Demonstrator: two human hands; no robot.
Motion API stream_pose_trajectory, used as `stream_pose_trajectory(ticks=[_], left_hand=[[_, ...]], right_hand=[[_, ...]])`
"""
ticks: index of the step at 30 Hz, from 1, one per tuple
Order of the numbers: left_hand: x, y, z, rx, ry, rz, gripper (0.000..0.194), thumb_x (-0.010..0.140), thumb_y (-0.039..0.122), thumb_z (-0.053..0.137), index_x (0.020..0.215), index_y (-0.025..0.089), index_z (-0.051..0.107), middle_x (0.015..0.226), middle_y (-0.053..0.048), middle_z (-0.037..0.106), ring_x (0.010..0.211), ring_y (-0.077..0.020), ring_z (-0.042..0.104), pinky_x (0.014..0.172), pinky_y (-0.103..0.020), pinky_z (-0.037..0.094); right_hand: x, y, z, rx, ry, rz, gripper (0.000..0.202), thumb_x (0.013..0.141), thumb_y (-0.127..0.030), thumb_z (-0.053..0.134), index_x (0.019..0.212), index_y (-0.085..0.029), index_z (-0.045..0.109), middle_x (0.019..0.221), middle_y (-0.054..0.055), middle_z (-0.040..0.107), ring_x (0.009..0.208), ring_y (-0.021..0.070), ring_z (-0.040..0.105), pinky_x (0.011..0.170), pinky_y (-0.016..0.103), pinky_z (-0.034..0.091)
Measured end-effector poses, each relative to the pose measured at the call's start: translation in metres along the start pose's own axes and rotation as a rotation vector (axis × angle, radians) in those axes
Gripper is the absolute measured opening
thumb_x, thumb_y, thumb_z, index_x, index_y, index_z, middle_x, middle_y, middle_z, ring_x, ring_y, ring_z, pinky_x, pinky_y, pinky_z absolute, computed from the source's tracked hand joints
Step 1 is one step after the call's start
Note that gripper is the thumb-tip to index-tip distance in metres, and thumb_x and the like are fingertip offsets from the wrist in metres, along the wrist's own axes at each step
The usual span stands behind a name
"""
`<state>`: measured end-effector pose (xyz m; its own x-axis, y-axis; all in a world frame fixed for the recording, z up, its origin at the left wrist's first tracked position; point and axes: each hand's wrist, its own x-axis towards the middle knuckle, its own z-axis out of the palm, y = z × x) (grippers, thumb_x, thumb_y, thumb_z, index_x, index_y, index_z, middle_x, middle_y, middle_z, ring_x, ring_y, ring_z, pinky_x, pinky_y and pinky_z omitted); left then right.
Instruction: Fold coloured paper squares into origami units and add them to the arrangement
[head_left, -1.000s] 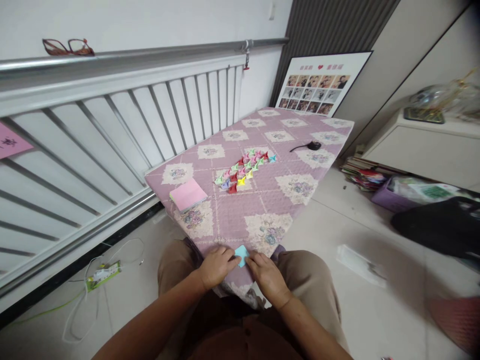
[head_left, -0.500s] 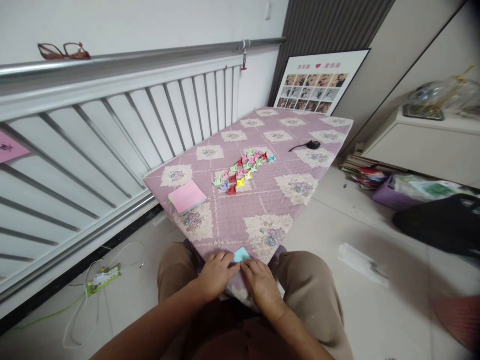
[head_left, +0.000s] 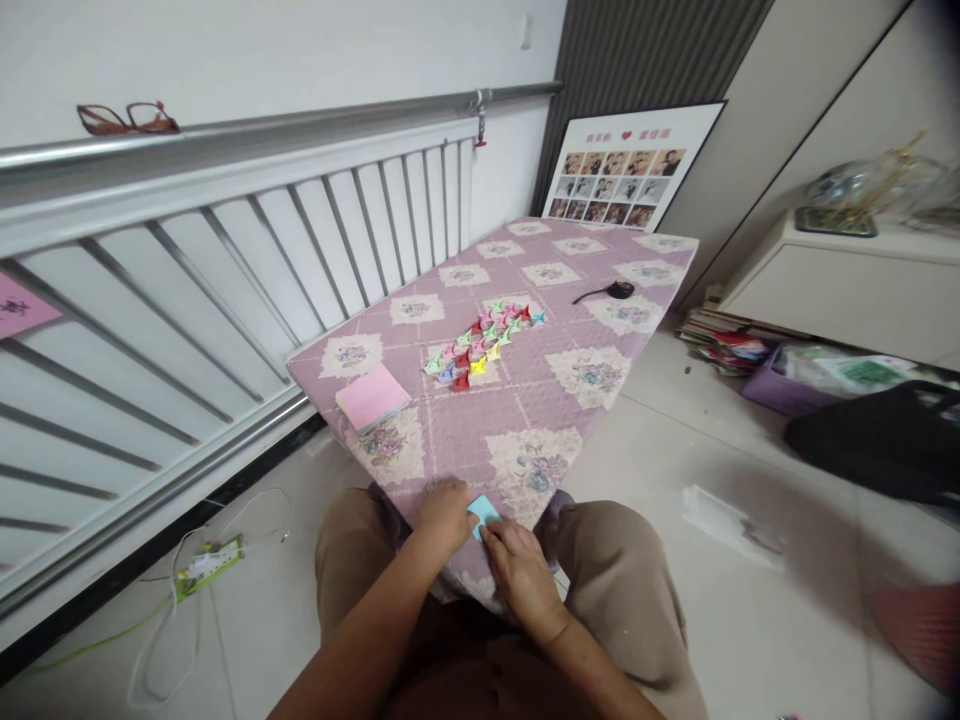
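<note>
A small light-blue piece of paper (head_left: 484, 512) lies at the near corner of the cloth-covered table (head_left: 457, 440), between my hands. My left hand (head_left: 448, 515) is at its left edge, with the fingers curled and the thumb touching the paper. From the lower right, my right hand (head_left: 521, 570) rests its closed fingertips on the paper's lower edge. Farther up the table stand several small folded paper pieces (head_left: 478, 366) in red, green, yellow, pink and blue. To the left sits a stack of square paper with a pink sheet (head_left: 373, 397) on top.
A black object with a thin tail (head_left: 619, 290) lies on the table's right side. A white radiator (head_left: 300, 250) runs along the left. Glasses (head_left: 129, 119) rest on the pipe. A power strip (head_left: 210, 566) with cables is on the floor at left.
My left hand has curled its fingers and lifted slightly at the paper's left side. More of the blue paper shows. The camera view has shifted a little.
</note>
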<state>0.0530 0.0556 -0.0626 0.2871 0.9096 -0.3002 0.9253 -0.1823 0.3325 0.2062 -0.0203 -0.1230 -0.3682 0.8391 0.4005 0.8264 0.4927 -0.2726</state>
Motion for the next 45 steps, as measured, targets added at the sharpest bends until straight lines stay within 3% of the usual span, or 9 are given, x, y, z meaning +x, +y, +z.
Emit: stream_pose_trajectory(ticks=[7, 13, 16, 20, 25, 29, 32, 38, 45], left_hand=[[0.006, -0.004, 0.001, -0.042, -0.017, 0.021, 0.014, 0.073, 0.026, 0.062, 0.084, 0.018, 0.062, 0.091, -0.006, 0.066, 0.087, -0.0217, 0.06, 0.077, -0.03, 0.042], [-0.002, -0.006, 0.014, -0.17, 0.055, 0.022, 0.008, 0.075, 0.016, 0.057, 0.083, 0.018, 0.059, 0.087, -0.002, 0.063, 0.083, -0.0163, 0.056, 0.073, -0.026, 0.04], [-0.007, -0.008, 0.02, -0.263, 0.08, 0.031, 0.005, 0.077, 0.014, 0.055, 0.081, 0.018, 0.055, 0.077, 0.002, 0.06, 0.071, -0.0123, 0.053, 0.064, -0.022, 0.038], [-0.014, -0.008, 0.019, -0.355, 0.124, 0.066, 0.005, 0.079, 0.013, 0.054, 0.079, 0.017, 0.052, 0.073, 0.004, 0.057, 0.067, -0.0099, 0.051, 0.06, -0.02, 0.037], [-0.023, -0.008, 0.005, -0.342, 0.225, 0.175, 0.003, 0.083, 0.015, 0.054, 0.08, 0.017, 0.054, 0.082, 0.0, 0.058, 0.081, -0.0139, 0.052, 0.074, -0.025, 0.04], [-0.027, -0.013, 0.004, -0.058, 0.334, 0.33, 0.01, 0.089, 0.016, 0.048, 0.091, 0.019, 0.058, 0.094, -0.004, 0.06, 0.093, -0.0192, 0.05, 0.085, -0.032, 0.039], [-0.029, -0.017, 0.016, 0.138, 0.312, 0.325, 0.016, 0.092, 0.021, 0.045, 0.091, 0.02, 0.061, 0.096, -0.006, 0.06, 0.094, -0.0218, 0.049, 0.084, -0.035, 0.038], [-0.041, -0.019, 0.042, 0.19, 0.246, 0.283, 0.019, 0.094, 0.026, 0.044, 0.091, 0.022, 0.063, 0.095, -0.005, 0.06, 0.091, -0.0216, 0.049, 0.081, -0.036, 0.036], [-0.052, -0.016, 0.04, -0.012, 0.288, 0.111, 0.011, 0.088, 0.026, 0.054, 0.083, 0.022, 0.064, 0.095, -0.003, 0.061, 0.094, -0.0205, 0.05, 0.083, -0.035, 0.034]], right_hand=[[-0.008, 0.006, 0.006, 0.082, 0.103, -0.037, 0.03, 0.09, -0.012, 0.044, 0.112, -0.02, 0.061, 0.109, 0.01, 0.063, 0.104, 0.0225, 0.055, 0.089, 0.04, 0.048], [-0.009, 0.004, -0.001, 0.2, 0.118, -0.029, 0.027, 0.087, -0.01, 0.045, 0.106, -0.02, 0.062, 0.108, 0.01, 0.064, 0.105, 0.0227, 0.057, 0.091, 0.042, 0.049], [-0.001, 0.006, -0.007, 0.349, 0.147, 0.081, 0.022, 0.087, -0.016, 0.049, 0.105, -0.02, 0.06, 0.103, 0.009, 0.065, 0.1, 0.0215, 0.059, 0.089, 0.039, 0.05], [0.021, 0.014, -0.016, 0.427, 0.223, 0.307, 0.035, 0.083, -0.024, 0.055, 0.118, -0.016, 0.053, 0.104, 0.012, 0.064, 0.096, 0.0233, 0.061, 0.082, 0.039, 0.051], [0.051, 0.017, -0.032, 0.448, -0.017, 0.151, 0.014, 0.083, -0.015, 0.051, 0.088, -0.02, 0.063, 0.08, 0.002, 0.064, 0.078, 0.0168, 0.059, 0.072, 0.029, 0.047], [0.058, 0.013, -0.037, 0.145, 0.006, -0.022, 0.011, 0.086, -0.014, 0.053, 0.085, -0.02, 0.062, 0.085, 0.004, 0.063, 0.084, 0.0191, 0.054, 0.078, 0.034, 0.039], [0.05, 0.012, -0.031, 0.014, 0.011, -0.103, 0.01, 0.088, -0.017, 0.054, 0.086, -0.021, 0.063, 0.089, 0.004, 0.062, 0.086, 0.0195, 0.05, 0.081, 0.035, 0.035], [0.024, 0.01, -0.016, 0.006, -0.069, -0.084, 0.007, 0.086, -0.018, 0.059, 0.084, -0.022, 0.064, 0.08, 0.002, 0.059, 0.081, 0.019, 0.049, 0.081, 0.034, 0.036], [0.016, 0.01, -0.016, 0.149, -0.023, 0.024, 0.006, 0.084, -0.019, 0.059, 0.083, -0.021, 0.065, 0.087, 0.003, 0.062, 0.086, 0.0183, 0.053, 0.083, 0.032, 0.036]])
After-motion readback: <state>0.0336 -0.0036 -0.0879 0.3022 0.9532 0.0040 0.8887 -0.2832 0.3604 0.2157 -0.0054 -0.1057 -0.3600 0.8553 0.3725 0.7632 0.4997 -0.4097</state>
